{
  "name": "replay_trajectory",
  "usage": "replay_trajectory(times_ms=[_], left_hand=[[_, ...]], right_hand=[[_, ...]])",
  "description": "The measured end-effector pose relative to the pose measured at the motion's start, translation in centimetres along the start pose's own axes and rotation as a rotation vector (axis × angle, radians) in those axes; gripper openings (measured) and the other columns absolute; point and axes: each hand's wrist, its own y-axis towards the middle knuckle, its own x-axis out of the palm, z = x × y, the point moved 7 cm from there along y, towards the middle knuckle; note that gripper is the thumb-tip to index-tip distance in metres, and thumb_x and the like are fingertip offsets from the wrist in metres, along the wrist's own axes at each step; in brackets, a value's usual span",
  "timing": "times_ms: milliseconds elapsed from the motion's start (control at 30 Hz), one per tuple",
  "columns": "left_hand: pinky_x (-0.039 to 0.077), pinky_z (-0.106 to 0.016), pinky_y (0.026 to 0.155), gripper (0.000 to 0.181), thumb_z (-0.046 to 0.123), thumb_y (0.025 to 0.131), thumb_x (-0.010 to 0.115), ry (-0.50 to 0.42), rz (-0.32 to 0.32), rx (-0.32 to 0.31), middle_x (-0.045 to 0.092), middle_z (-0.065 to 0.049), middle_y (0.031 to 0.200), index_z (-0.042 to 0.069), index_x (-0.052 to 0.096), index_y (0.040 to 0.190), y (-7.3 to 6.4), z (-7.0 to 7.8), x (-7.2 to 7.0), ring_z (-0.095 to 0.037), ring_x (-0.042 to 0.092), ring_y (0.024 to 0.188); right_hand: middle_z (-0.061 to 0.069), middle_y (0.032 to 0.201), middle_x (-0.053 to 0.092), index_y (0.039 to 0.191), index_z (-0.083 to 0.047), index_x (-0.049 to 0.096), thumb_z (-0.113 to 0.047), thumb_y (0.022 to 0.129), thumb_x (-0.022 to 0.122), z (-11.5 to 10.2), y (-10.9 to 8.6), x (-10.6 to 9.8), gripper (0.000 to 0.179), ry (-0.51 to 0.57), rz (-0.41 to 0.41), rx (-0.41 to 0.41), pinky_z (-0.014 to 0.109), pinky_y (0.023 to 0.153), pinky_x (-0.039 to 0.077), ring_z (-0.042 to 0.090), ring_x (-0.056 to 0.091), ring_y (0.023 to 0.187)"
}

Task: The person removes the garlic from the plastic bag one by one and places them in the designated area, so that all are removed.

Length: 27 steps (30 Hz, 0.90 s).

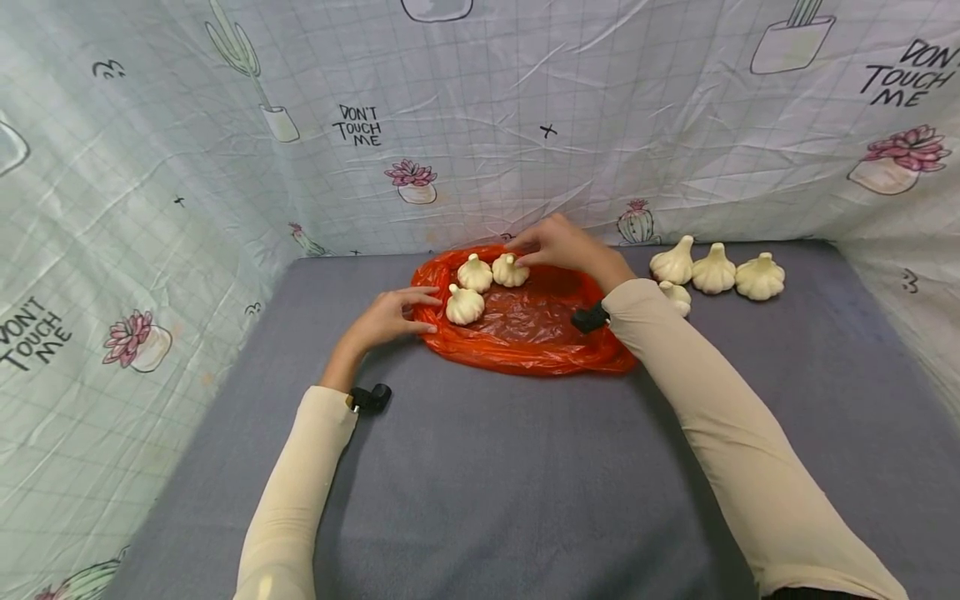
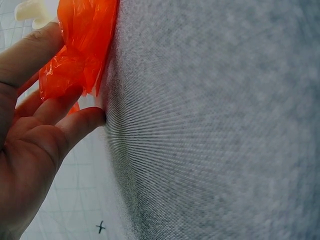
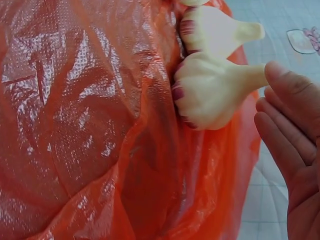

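Note:
An orange-red plastic bag [image 1: 525, 358] lies spread with its edge bunched up around the inside. Three pale garlic bulbs sit in its left part. My right hand [image 1: 562, 246] reaches over the far edge and pinches the stem of the rightmost garlic bulb [image 3: 205, 95]. That bulb stands against another garlic bulb [image 1: 475, 273], and the third garlic bulb [image 1: 465, 306] is nearer me. At the bag's left side, my left hand [image 1: 390, 315] touches the bunched plastic, thumb and fingers spread apart. In the left wrist view, an orange fold [image 2: 85, 45] lies against those fingers.
Right of the bag stand several more garlic bulbs, among them one [image 1: 713, 269] in a back row and one [image 1: 677, 297] partly behind my right sleeve [image 1: 705, 408]. Grey cloth [image 1: 487, 475] covers the table. A printed curtain [image 1: 480, 125] rises directly behind.

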Motion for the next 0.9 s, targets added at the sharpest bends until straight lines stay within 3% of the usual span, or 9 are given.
replay_trajectory(times_ms=[333,533,700,900], left_hand=[[0.035,-0.048,0.116,0.046,0.02,0.086,0.084,-0.01,0.0,0.005,0.053,-0.004,0.151,0.01,0.071,0.13,0.0,0.0,0.1,-0.028,0.039,0.146],[0.032,-0.049,0.118,0.048,0.023,0.086,0.084,-0.007,0.0,0.007,0.053,-0.004,0.152,0.011,0.071,0.13,0.2,-0.2,0.2,-0.028,0.038,0.147],[0.033,-0.048,0.118,0.048,0.023,0.086,0.084,-0.005,0.0,0.006,0.053,-0.004,0.152,0.01,0.071,0.13,0.1,-0.2,0.2,-0.028,0.038,0.147],[0.033,-0.048,0.118,0.047,0.022,0.086,0.084,-0.005,0.002,0.003,0.053,-0.004,0.152,0.011,0.071,0.13,0.0,-0.1,0.1,-0.028,0.038,0.147]], right_hand=[[0.011,0.106,0.077,0.115,-0.004,0.078,-0.011,0.091,0.077,0.1,0.8,1.1,0.026,0.033,0.004,-0.053,0.031,0.067,0.044,0.017,0.053,0.069],[0.013,0.1,0.078,0.106,0.001,0.079,-0.007,0.088,0.078,-0.4,0.9,1.0,0.02,0.026,0.019,-0.101,0.039,0.077,0.057,0.023,0.071,0.082],[0.012,0.088,0.078,0.094,0.001,0.081,-0.007,0.084,0.082,-0.8,0.9,0.4,0.013,-0.012,0.047,-0.14,0.041,0.074,0.059,0.025,0.074,0.079],[0.013,0.09,0.078,0.092,0.001,0.081,-0.006,0.084,0.083,-0.8,0.6,0.3,0.011,-0.019,0.053,-0.119,0.04,0.073,0.06,0.026,0.076,0.08]])
